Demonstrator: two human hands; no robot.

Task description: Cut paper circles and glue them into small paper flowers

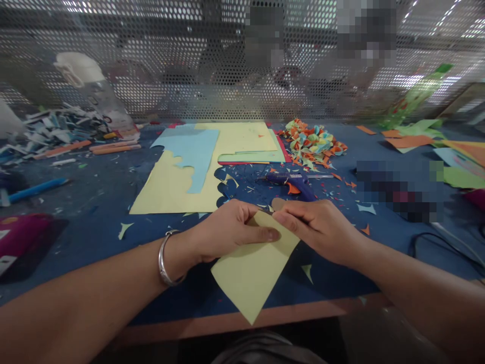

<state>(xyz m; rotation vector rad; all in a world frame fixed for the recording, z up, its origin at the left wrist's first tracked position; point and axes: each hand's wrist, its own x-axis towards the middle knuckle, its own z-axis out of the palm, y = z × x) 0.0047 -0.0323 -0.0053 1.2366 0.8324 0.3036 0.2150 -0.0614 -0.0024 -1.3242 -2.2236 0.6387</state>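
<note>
A pale yellow sheet of paper (252, 275) hangs tilted over the front part of the table, one corner pointing down. My left hand (231, 230), with a silver bangle on its wrist, pinches the sheet near its upper edge, thumb on top. At the sheet's upper right edge, my right hand (316, 227) is closed, thumb and fingers pressed together at the paper. Whatever else may be between its fingers is too small to make out. Just beyond the hands lies a purple glue gun (291, 179).
Larger yellow (170, 189) and light blue sheets (202, 151) lie behind my left hand. A pile of coloured cut pieces (312, 141) is at the back. Left are a bottle (108, 101) and a blue pen (38, 191); right, a dark cable (435, 237). Perforated metal panel (227, 101) behind.
</note>
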